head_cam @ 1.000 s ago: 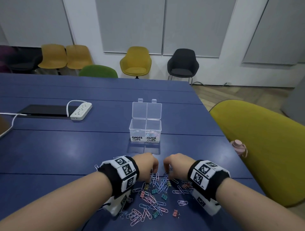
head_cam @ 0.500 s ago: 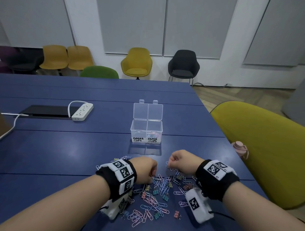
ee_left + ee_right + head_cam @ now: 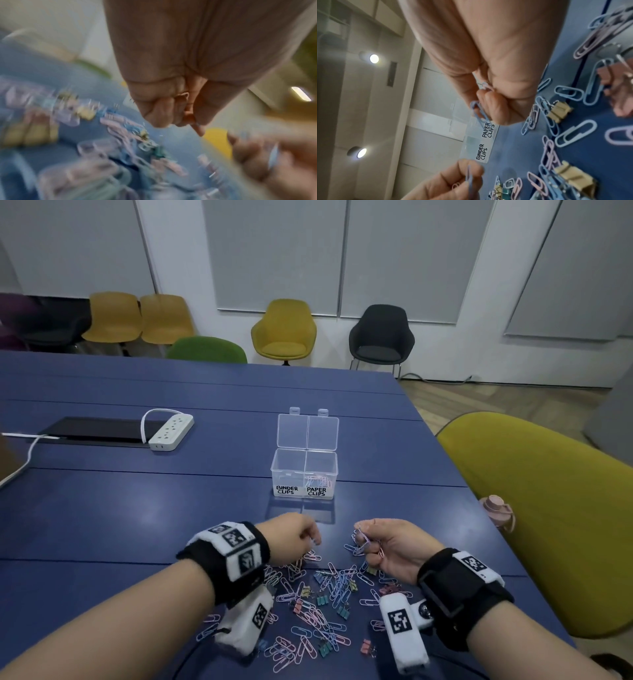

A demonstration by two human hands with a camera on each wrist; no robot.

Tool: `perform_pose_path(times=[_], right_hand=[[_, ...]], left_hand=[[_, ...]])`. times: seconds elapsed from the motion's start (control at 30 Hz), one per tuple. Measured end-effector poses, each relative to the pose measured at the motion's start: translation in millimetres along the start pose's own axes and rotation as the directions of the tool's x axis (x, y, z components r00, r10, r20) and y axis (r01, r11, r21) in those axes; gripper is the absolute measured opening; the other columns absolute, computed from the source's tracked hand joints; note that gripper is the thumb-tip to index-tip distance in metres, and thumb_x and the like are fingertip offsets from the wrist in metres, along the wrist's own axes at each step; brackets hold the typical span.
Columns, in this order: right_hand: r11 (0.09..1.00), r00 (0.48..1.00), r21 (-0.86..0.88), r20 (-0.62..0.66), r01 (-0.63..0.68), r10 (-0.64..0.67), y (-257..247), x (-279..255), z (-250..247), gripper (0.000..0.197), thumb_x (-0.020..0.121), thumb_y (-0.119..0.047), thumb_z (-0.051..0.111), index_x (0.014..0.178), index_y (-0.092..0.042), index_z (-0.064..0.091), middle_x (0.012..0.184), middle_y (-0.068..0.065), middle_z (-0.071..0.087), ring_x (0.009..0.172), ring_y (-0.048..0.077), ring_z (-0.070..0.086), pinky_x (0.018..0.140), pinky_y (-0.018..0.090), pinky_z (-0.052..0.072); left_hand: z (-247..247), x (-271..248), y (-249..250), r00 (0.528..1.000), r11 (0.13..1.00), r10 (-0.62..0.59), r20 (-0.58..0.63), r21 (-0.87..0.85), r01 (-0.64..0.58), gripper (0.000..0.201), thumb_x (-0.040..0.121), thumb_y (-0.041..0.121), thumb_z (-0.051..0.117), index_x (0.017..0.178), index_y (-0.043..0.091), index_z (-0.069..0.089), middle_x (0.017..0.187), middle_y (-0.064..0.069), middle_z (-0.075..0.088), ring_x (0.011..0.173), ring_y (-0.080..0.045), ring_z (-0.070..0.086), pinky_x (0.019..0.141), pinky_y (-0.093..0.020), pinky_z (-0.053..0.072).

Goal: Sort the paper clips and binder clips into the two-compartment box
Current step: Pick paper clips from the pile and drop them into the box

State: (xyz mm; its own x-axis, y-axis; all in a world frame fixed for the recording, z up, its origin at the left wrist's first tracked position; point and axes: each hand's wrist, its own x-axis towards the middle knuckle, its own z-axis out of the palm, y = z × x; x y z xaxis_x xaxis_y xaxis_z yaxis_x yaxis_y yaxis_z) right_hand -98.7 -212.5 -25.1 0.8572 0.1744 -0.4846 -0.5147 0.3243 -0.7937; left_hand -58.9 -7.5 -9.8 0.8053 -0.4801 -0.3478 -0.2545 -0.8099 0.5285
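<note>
A clear two-compartment box point(image 3: 287, 474) stands open on the blue table, labelled BINDER CLIPS on the left and PAPER CLIPS on the right, and shows in the right wrist view too point(image 3: 471, 140). Several paper clips point(image 3: 318, 481) lie in its right compartment. A pile of pastel paper clips and small binder clips point(image 3: 320, 606) is spread in front of me. My right hand point(image 3: 364, 540) is raised just above the pile, turned palm-inward, and grips a bunch of paper clips point(image 3: 478, 112). My left hand point(image 3: 310, 539) hovers beside it and pinches a blue paper clip point(image 3: 469, 175).
A white power strip point(image 3: 171, 433) and a black panel point(image 3: 92, 429) lie at the far left. A yellow-green chair point(image 3: 548, 525) stands close to the table's right edge, with a pink bottle point(image 3: 496, 511) on it. Bare table separates the pile from the box.
Both hands have lifted off the pile with clips in their fingers. My right hand has rolled over so its palm faces inward, and the bunch of clips now shows.
</note>
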Motion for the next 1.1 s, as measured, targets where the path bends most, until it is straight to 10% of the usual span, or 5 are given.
perform_pose_path(times=[0.1,0.27,0.5,0.77,1.1], right_hand=[[0.990,0.999,0.135,0.003,-0.035,0.035,-0.6,4.4,-0.5,0.013,0.092,-0.002,0.042,0.089,-0.005,0.054,0.061,0.002,0.045,0.044,0.010,0.033,0.040,0.020,0.028],[0.945,0.998,0.320,0.013,-0.069,0.068,-11.8,11.9,9.4,0.010,0.080,-0.012,0.042,0.074,-0.007,0.049,0.049,0.000,0.034,0.041,0.014,0.031,0.039,0.023,0.028],[0.983,0.997,0.173,-0.041,-0.055,0.063,-40.8,34.7,33.7,0.029,0.092,-0.017,0.040,0.063,-0.014,0.039,0.051,0.000,0.039,0.033,0.009,0.033,0.030,0.012,0.020],[0.915,0.884,-0.149,-0.241,0.375,-0.401,-107.4,77.1,68.6,0.042,0.096,-0.023,0.048,0.059,-0.022,0.028,0.041,-0.005,0.021,0.029,0.008,0.018,0.037,0.011,0.015],[0.631,0.730,-0.592,-0.101,0.501,-0.675,-113.2,131.0,86.7,0.045,0.096,-0.035,0.044,0.056,-0.017,0.035,0.052,0.004,0.043,0.050,0.020,0.043,0.056,0.033,0.039]], left_hand=[[-7.5,-3.9,-7.9,0.995,0.603,-0.071,0.074,-0.791,0.102,0.022,0.086,-0.002,0.039,0.077,0.009,0.056,0.065,-0.002,0.042,0.050,-0.012,0.034,0.042,-0.022,0.031],[-19.1,-6.5,-15.7,0.985,0.009,-0.055,0.161,-0.987,0.162,0.021,0.084,0.015,0.038,0.064,0.011,0.042,0.062,-0.004,0.040,0.048,-0.014,0.031,0.039,-0.023,0.027],[-41.4,21.3,9.4,0.973,0.620,-0.197,0.117,-0.754,0.217,0.031,0.095,0.005,0.035,0.068,0.007,0.048,0.058,-0.006,0.043,0.044,-0.012,0.037,0.037,-0.017,0.030],[-88.9,84.0,40.8,0.947,0.331,-0.250,-0.203,-0.937,-0.113,0.039,0.101,0.033,0.038,0.076,0.007,0.052,0.075,-0.008,0.052,0.067,-0.018,0.050,0.057,-0.023,0.042],[-88.0,72.1,-6.8,0.845,0.588,-0.210,-0.491,-0.754,-0.292,0.034,0.101,0.030,0.038,0.088,0.014,0.065,0.098,-0.004,0.067,0.094,-0.019,0.061,0.084,-0.034,0.048]])
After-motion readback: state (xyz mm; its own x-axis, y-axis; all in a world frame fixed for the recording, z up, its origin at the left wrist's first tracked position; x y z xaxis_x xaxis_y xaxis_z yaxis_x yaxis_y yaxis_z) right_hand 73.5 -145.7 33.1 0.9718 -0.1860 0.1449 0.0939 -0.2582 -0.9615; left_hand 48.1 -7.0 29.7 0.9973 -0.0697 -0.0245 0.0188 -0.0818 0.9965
